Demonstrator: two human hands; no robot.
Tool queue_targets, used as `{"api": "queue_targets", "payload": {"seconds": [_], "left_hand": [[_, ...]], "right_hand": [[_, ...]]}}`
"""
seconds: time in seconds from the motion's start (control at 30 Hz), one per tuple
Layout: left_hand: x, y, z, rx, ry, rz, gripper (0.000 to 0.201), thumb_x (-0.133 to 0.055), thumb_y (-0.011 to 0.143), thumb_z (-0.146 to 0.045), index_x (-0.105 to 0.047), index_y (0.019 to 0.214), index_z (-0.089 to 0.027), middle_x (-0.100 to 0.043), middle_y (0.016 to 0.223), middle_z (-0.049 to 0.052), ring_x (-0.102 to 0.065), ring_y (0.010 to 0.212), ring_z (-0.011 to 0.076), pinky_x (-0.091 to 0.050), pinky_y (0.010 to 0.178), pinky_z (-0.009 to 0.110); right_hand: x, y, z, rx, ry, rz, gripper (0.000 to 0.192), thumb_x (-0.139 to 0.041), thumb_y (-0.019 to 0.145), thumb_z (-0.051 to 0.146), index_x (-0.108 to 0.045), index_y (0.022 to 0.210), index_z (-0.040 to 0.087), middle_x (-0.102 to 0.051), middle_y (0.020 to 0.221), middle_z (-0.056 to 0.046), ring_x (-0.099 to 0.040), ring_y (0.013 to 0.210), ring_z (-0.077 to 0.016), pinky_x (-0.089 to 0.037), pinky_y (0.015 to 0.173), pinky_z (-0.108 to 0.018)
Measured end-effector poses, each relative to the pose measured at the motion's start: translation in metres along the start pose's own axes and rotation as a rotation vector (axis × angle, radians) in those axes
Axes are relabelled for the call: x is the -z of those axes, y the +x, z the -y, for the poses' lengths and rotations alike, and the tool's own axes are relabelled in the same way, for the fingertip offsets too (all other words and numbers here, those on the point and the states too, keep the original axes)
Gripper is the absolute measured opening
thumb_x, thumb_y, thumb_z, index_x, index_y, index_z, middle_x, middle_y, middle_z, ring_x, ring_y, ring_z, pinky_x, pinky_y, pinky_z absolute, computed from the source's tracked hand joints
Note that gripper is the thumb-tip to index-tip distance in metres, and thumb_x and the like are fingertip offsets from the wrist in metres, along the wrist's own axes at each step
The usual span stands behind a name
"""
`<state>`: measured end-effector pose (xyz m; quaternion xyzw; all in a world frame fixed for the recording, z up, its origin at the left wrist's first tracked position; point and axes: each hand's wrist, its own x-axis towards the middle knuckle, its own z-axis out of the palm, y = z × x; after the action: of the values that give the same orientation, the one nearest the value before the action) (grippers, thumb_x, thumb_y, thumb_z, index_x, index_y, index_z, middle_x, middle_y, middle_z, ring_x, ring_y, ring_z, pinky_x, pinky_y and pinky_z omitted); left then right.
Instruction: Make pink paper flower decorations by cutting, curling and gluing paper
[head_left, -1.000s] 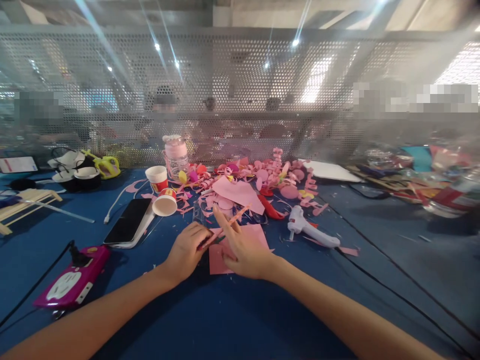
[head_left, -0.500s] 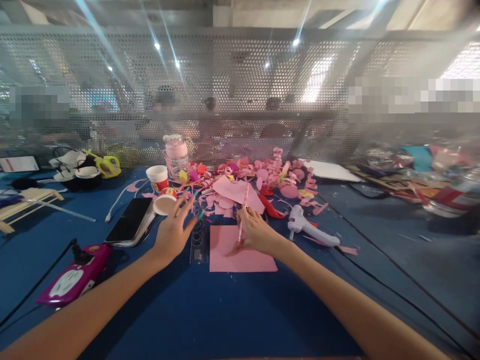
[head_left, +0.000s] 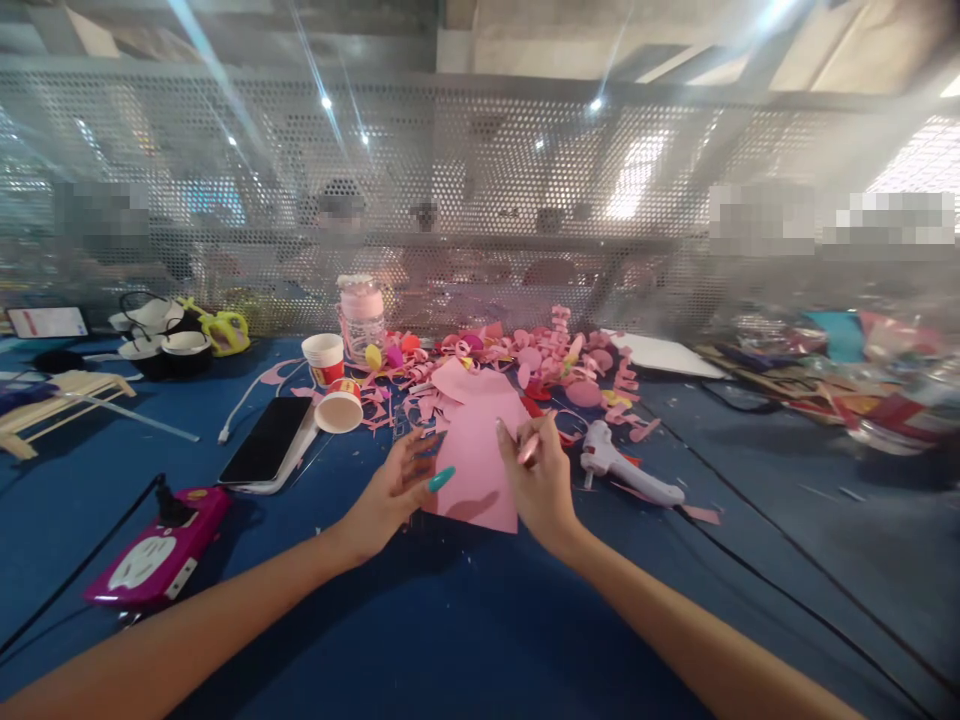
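A square of pink paper [head_left: 480,450] lies turned at an angle between my hands, its top reaching the scrap pile. My left hand [head_left: 390,495] is at its left edge, fingers apart, the teal-nailed thumb over the paper's margin. Closed at the right edge, my right hand [head_left: 544,475] has a pink pencil [head_left: 529,448] tucked in its fingers, one end pointing at me. The right thumb touches the paper. Whether the left fingertips press the paper I cannot tell. The clear template ruler is mostly hidden by my left hand.
Behind the paper is a heap of pink paper scraps [head_left: 525,360]. A glue gun [head_left: 630,472] lies to the right with its cord. On the left are paper cups [head_left: 339,407], a phone [head_left: 268,440] and a magenta power strip [head_left: 157,555]. A bottle [head_left: 362,320] stands behind.
The pink paper has turned and shifted away from me. My right hand has moved right, and the pencil now points toward me. My left hand has come down and right to the paper's edge.
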<state>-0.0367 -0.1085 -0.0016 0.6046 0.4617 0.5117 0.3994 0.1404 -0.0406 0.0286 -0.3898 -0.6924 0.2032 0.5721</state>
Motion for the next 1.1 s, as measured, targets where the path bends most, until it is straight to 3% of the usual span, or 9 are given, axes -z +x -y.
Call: {"api": "queue_targets", "payload": {"seconds": [0.13, 0.27, 0.33, 0.47, 0.6, 0.73, 0.87, 0.97, 1.1], "left_hand": [[-0.012, 0.0, -0.009, 0.226, -0.346, -0.077, 0.082, -0.078, 0.06, -0.036, -0.035, 0.128, -0.021, -0.051, 0.129, 0.015, -0.064, 0.095, 0.0224, -0.055, 0.076, 0.034], [-0.002, 0.007, -0.01, 0.327, -0.381, -0.107, 0.056, -0.077, 0.061, -0.038, -0.056, 0.108, -0.015, -0.07, 0.093, 0.006, -0.066, 0.071, 0.0154, -0.052, 0.056, 0.022], [0.007, 0.012, -0.008, 0.316, -0.368, -0.124, 0.053, -0.074, 0.064, -0.043, -0.06, 0.108, -0.017, -0.071, 0.093, 0.004, -0.066, 0.072, 0.0149, -0.051, 0.055, 0.021], [0.021, 0.02, -0.004, 0.233, -0.279, -0.111, 0.051, -0.068, 0.069, -0.047, -0.063, 0.111, -0.018, -0.069, 0.103, 0.004, -0.064, 0.09, 0.0188, -0.053, 0.074, 0.028], [0.027, 0.021, -0.007, 0.118, -0.006, 0.003, 0.043, -0.062, 0.076, -0.046, -0.063, 0.111, -0.022, -0.065, 0.115, 0.003, -0.058, 0.107, 0.0222, -0.045, 0.092, 0.035], [0.031, 0.018, -0.011, 0.032, 0.306, 0.105, 0.037, -0.054, 0.082, -0.04, -0.061, 0.115, -0.023, -0.064, 0.116, 0.004, -0.057, 0.109, 0.023, -0.044, 0.093, 0.038], [0.032, 0.014, -0.004, -0.082, 0.583, -0.036, 0.04, -0.05, 0.085, -0.036, -0.054, 0.121, -0.022, -0.067, 0.103, 0.007, -0.06, 0.1, 0.0226, -0.046, 0.089, 0.041], [0.031, 0.013, 0.009, -0.097, 0.696, -0.149, 0.045, -0.049, 0.085, -0.036, -0.047, 0.127, -0.02, -0.055, 0.124, 0.01, -0.045, 0.12, 0.0247, -0.034, 0.101, 0.046], [0.028, 0.014, 0.028, -0.033, 0.68, -0.135, 0.06, -0.059, 0.078, -0.033, -0.037, 0.132, -0.021, -0.036, 0.138, 0.014, -0.032, 0.13, 0.0267, -0.029, 0.105, 0.047]], "right_hand": [[-0.005, -0.015, 0.016, 0.081, 0.026, -0.087, 0.031, -0.052, 0.085, 0.023, -0.025, 0.068, 0.023, -0.026, 0.059, 0.008, -0.028, 0.049, -0.0074, -0.03, 0.049, -0.021], [0.005, -0.01, 0.014, 0.138, 0.045, -0.017, 0.029, -0.05, 0.086, 0.023, -0.028, 0.067, 0.023, -0.027, 0.056, 0.008, -0.027, 0.046, -0.0076, -0.029, 0.047, -0.022], [0.015, -0.001, 0.009, 0.147, 0.075, -0.029, 0.026, -0.048, 0.087, 0.025, -0.03, 0.068, 0.023, -0.031, 0.058, 0.007, -0.035, 0.049, -0.0088, -0.033, 0.05, -0.022], [0.035, 0.015, 0.002, 0.093, 0.063, 0.143, 0.024, -0.049, 0.086, 0.034, -0.033, 0.072, 0.023, -0.043, 0.063, 0.004, -0.049, 0.059, -0.0128, -0.041, 0.063, -0.028], [0.041, 0.016, -0.001, -0.033, 0.146, 0.376, 0.036, -0.054, 0.081, 0.044, -0.029, 0.065, 0.023, -0.036, 0.06, 0.005, -0.048, 0.061, -0.0133, -0.04, 0.057, -0.025], [0.036, 0.004, -0.011, -0.066, 0.118, 0.538, 0.042, -0.063, 0.074, 0.044, -0.029, 0.065, 0.022, -0.034, 0.059, 0.007, -0.037, 0.052, -0.0088, -0.033, 0.049, -0.021], [0.034, -0.008, -0.019, -0.005, -0.08, 0.651, 0.039, -0.061, 0.077, 0.042, -0.03, 0.066, 0.022, -0.032, 0.054, 0.008, -0.031, 0.047, -0.0075, -0.027, 0.046, -0.021], [0.035, -0.011, -0.02, 0.015, -0.202, 0.734, 0.036, -0.057, 0.079, 0.041, -0.028, 0.067, 0.023, -0.031, 0.051, 0.009, -0.028, 0.044, -0.0073, -0.024, 0.045, -0.021], [0.037, -0.009, -0.024, 0.094, -0.349, 0.812, 0.03, -0.051, 0.082, 0.036, -0.027, 0.071, 0.023, -0.033, 0.052, 0.008, -0.031, 0.044, -0.0094, -0.023, 0.046, -0.023]]}}
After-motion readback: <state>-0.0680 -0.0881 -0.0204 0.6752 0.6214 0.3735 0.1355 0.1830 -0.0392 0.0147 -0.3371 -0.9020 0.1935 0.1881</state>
